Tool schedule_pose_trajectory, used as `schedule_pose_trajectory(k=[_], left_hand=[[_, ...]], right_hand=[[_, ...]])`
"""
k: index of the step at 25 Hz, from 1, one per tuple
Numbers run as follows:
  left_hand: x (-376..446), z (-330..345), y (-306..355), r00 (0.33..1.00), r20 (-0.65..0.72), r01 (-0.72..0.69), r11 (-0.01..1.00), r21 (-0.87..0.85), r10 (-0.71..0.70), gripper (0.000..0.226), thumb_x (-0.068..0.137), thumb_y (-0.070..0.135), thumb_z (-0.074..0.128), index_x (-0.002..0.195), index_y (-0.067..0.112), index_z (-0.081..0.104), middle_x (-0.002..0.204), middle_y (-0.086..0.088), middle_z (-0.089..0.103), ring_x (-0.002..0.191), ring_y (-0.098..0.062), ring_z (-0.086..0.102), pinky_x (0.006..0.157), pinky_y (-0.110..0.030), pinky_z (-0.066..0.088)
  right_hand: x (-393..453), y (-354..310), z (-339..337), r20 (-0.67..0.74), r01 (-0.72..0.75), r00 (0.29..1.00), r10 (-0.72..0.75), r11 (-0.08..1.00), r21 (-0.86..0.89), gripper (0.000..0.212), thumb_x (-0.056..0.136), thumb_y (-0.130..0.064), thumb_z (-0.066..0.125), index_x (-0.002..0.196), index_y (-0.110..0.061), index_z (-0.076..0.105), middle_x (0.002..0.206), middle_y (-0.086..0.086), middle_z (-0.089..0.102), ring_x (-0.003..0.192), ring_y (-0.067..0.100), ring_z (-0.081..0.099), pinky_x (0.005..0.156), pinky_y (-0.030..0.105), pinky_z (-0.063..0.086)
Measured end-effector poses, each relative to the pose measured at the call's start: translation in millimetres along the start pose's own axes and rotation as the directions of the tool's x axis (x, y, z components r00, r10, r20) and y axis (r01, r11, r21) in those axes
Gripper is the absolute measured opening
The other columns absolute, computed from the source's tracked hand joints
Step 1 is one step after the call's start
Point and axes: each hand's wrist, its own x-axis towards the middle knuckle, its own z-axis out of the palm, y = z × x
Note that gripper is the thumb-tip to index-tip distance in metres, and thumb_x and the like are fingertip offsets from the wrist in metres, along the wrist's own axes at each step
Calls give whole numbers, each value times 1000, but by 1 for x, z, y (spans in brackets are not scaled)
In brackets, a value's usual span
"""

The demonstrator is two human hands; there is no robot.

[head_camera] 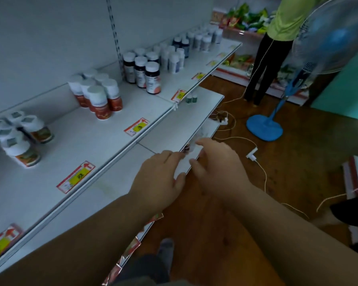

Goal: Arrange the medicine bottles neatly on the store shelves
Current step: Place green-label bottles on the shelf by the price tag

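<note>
Head view: left hand [163, 174] and right hand [217, 162] over lower shelf [170, 131] edge, fingers curled round blurred small bottle [187, 149] (grip unclear). Other bottles [97, 96] grouped on upper shelf [70, 145].

White wall [39, 38] at left; brown wooden floor [298, 141]; blue pedestal fan [265, 126] at far right; teal wall [351, 96] beyond; dim lighting.

I see matt white shelves [50, 174], glossy plastic bottles [151, 78] with smooth white caps, over a brown wood-look floor [298, 141]
</note>
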Motion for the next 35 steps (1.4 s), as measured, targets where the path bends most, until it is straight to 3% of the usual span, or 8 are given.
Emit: schedule_pose_trajectory(k=[6, 9, 12, 17, 22, 26, 31, 35], left_hand=[[138, 47, -1, 984, 99, -146, 989, -11, 147, 50, 88, 42, 50, 134, 24, 49, 122, 2, 60, 106, -19, 58, 89, -39, 49], [214, 67, 22, 970, 136, -196, 979, -50, 201, 49, 90, 41, 55, 136, 26, 47, 125, 5, 57, 104, -15, 58, 90, -35, 49], [279, 96, 36, 969, 116, -211, 975, -75, 219, 50, 90, 39, 58, 137, 27, 47, 135, 4, 50, 114, -15, 52, 96, -33, 46], [385, 164, 51, 986, 155, -35, 986, -165, 61, 50, 91, 37, 59, 138, 28, 46, 133, 5, 54, 115, -16, 54, 93, -34, 48], [476, 210, 51, 975, 152, 183, 971, -151, -160, 55, 91, 45, 58, 141, 28, 43, 140, 3, 50, 120, -17, 53, 99, -36, 46], [577, 266, 17, 960, 150, 255, 961, -103, -238, 56, 90, 43, 59, 140, 21, 45, 139, -1, 51, 119, -18, 54, 97, -27, 37], [690, 368, -58, 931, 49, 364, 920, -147, -360, 50, 90, 26, 65, 137, 19, 47, 138, -4, 50, 121, -21, 52, 103, -43, 45], [743, 451, -129, 848, -33, 522, 845, -116, -529, 44, 93, 23, 60, 135, 24, 47, 135, 1, 50, 116, -14, 53, 94, -29, 44]], right_hand=[[82, 75, -10, -21, -92, 996, 92, 996, -8, 42, 87, -37, 67, 126, -23, 57, 121, -2, 53, 93, 10, 53, 84, 42, 53], [123, 124, -28, -60, -166, 985, 163, 985, -39, 49, 87, -37, 66, 133, -23, 53, 126, -2, 53, 108, 13, 54, 91, 43, 51], [163, 177, -31, -75, -207, 976, 205, 978, -19, 51, 87, -37, 67, 134, -24, 51, 127, -4, 48, 102, 12, 55, 88, 41, 53], [269, 296, -18, 19, -165, 986, 164, 985, 48, 50, 89, -37, 66, 135, -26, 50, 131, -4, 47, 105, 12, 56, 90, 40, 53], [383, 384, 7, 171, -116, 981, 88, 980, 161, 46, 91, -34, 65, 134, -27, 50, 133, -5, 48, 112, 10, 54, 91, 28, 50], [477, 443, 72, 234, -135, 970, 66, 947, 292, 45, 91, -32, 67, 133, -25, 52, 134, -3, 51, 115, 13, 56, 89, 21, 45], [568, 514, 210, 307, -238, 945, 109, 875, 422, 43, 90, -34, 68, 130, -24, 54, 128, -4, 54, 100, 7, 57, 86, 20, 47], [624, 567, 328, 342, -255, 935, 97, 853, 456, 39, 90, -31, 67, 125, -22, 54, 121, -3, 54, 105, 10, 57, 85, 18, 40]])
